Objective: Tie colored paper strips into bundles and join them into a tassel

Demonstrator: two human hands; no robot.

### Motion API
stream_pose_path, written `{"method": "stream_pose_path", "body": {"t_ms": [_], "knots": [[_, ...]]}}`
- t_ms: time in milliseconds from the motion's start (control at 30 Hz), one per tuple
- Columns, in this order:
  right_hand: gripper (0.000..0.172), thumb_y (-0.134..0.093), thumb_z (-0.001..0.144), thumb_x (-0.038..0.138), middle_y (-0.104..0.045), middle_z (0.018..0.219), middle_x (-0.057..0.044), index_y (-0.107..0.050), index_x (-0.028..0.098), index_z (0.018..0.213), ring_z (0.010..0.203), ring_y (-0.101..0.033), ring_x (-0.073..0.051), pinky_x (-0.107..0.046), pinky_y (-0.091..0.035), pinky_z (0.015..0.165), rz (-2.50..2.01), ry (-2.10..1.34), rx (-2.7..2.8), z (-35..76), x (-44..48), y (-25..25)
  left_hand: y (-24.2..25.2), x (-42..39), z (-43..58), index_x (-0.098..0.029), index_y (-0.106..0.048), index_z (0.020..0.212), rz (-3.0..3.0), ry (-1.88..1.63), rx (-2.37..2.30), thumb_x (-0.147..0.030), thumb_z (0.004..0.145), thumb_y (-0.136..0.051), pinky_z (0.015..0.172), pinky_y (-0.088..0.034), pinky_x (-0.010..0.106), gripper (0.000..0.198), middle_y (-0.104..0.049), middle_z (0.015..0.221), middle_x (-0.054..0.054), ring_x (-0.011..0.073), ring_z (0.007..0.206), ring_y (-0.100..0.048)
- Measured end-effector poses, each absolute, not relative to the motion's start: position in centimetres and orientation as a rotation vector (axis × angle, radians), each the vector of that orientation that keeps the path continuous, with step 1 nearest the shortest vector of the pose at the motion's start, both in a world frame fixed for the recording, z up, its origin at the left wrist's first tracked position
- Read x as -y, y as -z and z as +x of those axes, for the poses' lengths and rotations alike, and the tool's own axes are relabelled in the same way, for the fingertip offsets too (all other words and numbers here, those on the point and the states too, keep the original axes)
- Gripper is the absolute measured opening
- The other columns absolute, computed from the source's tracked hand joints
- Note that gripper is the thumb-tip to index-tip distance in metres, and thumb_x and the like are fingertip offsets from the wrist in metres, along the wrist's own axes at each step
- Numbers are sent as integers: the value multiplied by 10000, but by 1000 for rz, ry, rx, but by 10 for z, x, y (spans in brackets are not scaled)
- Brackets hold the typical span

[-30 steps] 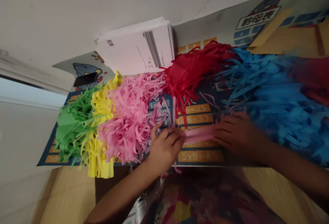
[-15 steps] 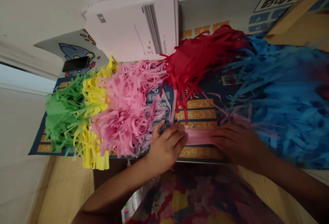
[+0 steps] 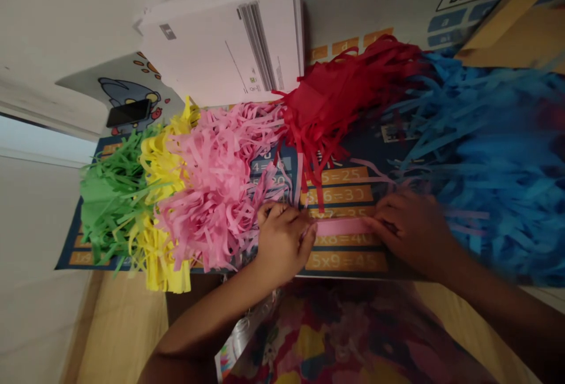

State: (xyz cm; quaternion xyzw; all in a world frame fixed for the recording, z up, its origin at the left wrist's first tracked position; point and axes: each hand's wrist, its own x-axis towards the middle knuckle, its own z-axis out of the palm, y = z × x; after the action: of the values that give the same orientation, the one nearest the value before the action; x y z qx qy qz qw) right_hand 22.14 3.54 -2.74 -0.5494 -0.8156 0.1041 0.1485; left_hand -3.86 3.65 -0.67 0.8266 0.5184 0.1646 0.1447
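Observation:
A narrow pink paper strip (image 3: 339, 227) stretches between my two hands, low over the printed mat (image 3: 346, 261). At its left end, my left hand (image 3: 285, 237) is closed on it with fingers curled. My right hand (image 3: 408, 228) pinches the other end; that hand is slightly blurred. Thin pink fringes stick out beyond both hands. Left of my left hand lies a heap of pink fringed paper (image 3: 216, 160). Red fringed paper (image 3: 322, 96) lies above the strip, and blue fringed paper (image 3: 498, 160) spreads out to the right of my right hand.
Yellow fringed paper (image 3: 163, 166) and green fringed paper (image 3: 112, 184) lie at the left. A white box-like stack (image 3: 198, 49) with a barcode stands at the back by the wall. A dark phone (image 3: 129, 113) lies at the back left. Brown cardboard (image 3: 525, 31) is at the back right.
My left fingers have curled in more tightly around the strip's end. My right hand has shifted slightly up and right, and the pink strip is a little higher and looks narrower.

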Motion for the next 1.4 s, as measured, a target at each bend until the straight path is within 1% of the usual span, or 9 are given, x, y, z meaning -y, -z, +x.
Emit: {"method": "stream_pose_path", "body": {"t_ms": [333, 400, 500, 600, 833, 1000, 1133, 1267, 1400], "knots": [[397, -529, 972, 400, -641, 740, -52, -644, 211, 642, 774, -534, -227, -364, -248, 674, -1582, -196, 2390, 219, -37, 29, 8, -42, -38, -194, -685, 792, 2466, -354, -1549, -347, 943, -561, 842, -343, 431, 249, -669, 782, 41, 219, 831, -549], [368, -539, 968, 406, -664, 772, -63, -654, 205, 682, 800, -553, -240, -385, -279, 708, -1610, -81, 2347, 217, -34, 24, 6, -43, -40, -195, -686, 887, 2559, -372, -1542, -358, 938, -588, 829, -356, 418, 197, -693, 865, 56, 232, 879, -558], [194, -578, 959, 308, -721, 901, -49, -698, 214, 839, 909, -586, -249, -428, -315, 832, -1463, 66, 2354, 213, -24, 12, 0, -40, -43, -218, -661, 1092, 2904, -320, -1230, -270, 971, -557, 898, -365, 416, 167, -716, 1025, 49, 225, 996, -566], [157, -558, 961, 193, -732, 915, -23, -694, 205, 882, 937, -596, -223, -409, -328, 853, -1175, 33, 2494, 208, -18, 5, -3, -35, -40, -193, -641, 1152, 3099, -244, -937, -203, 1000, -485, 1024, -329, 444, 219, -722, 1007, 30, 204, 1041, -573], [267, -502, 972, 166, -671, 740, -24, -654, 204, 756, 759, -551, -183, -394, -308, 797, -1084, 56, 2585, 205, -35, 12, 1, -39, -25, -185, -683, 937, 3098, -368, -1039, -294, 971, -524, 1101, -276, 517, 196, -713, 908, 41, 231, 1009, -588], [180, -541, 964, 196, -704, 879, -30, -668, 200, 836, 888, -566, -216, -408, -295, 808, -1170, 110, 2523, 194, -33, 9, 5, -44, -28, -199, -668, 906, 3059, -467, -1058, -226, 962, -568, 1074, -275, 498, 118, -724, 874, -1, 206, 980, -594], [234, -483, 983, 122, -723, 895, -19, -693, 204, 919, 878, -560, -207, -400, -304, 827, -1134, 113, 2553, 203, -26, 17, 9, -39, -41, -220, -679, 971, 2972, -576, -1082, -190, 939, -627, 1051, -265, 491, 68, -751, 900, -22, 189, 940, -615], [238, -504, 998, 224, -737, 902, -12, -721, 242, 900, 904, -572, -212, -407, -297, 878, -1193, -18, 2385, 223, -28, 33, 10, -38, -53, -246, -710, 975, 2771, -645, -1162, -232, 930, -650, 1009, -292, 472, 76, -765, 932, -7, 194, 918, -633], [265, -559, 975, 348, -708, 864, -36, -746, 238, 823, 861, -583, -208, -372, -304, 778, -1328, -269, 2273, 231, -35, 39, 11, -43, -54, -238, -721, 880, 2534, -610, -1252, -257, 919, -658, 945, -337, 443, 76, -735, 859, 9, 194, 872, -632]]}}
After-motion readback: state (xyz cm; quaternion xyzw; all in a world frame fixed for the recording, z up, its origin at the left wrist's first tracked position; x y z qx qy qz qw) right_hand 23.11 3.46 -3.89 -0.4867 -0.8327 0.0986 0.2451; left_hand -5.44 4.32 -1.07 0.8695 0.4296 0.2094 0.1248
